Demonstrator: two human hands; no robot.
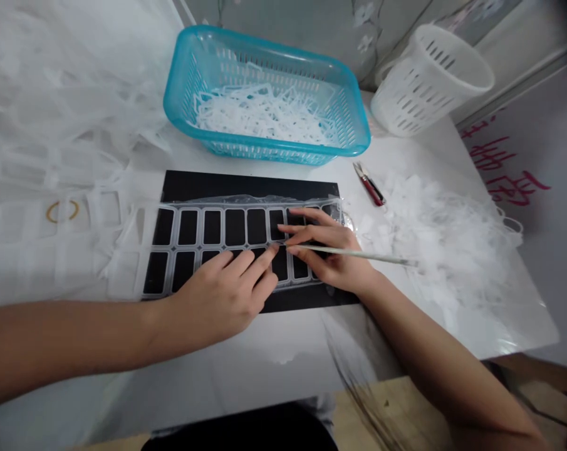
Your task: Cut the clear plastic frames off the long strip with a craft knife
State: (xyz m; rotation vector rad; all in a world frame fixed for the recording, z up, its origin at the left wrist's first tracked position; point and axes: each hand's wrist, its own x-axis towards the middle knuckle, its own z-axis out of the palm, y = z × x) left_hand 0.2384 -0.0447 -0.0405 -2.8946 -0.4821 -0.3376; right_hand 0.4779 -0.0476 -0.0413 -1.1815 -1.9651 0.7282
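Note:
A translucent sheet of rectangular frames (175, 228) lies across a black mat (250, 182), which shows through its openings. My left hand (227, 291) rests on the sheet with its fingers stretched out, the index fingertip close to the tool's tip. In my right hand (334, 254) is a thin pale stick-like tool (363, 254), pinched between thumb and fingers. Its fine tip touches or hovers just above the frames near the middle bar; I cannot tell which. The right hand's other fingers spread over the upper row. Both hands hide parts of the sheet.
A blue basket (274, 145) of small white frame pieces stands behind the mat. Red-handled thread snips (370, 185) lie right of it, near a white perforated bin (417, 91). White scraps (443, 232) are heaped at right. More translucent sheets (67, 138) and a yellow ring (62, 212) lie left.

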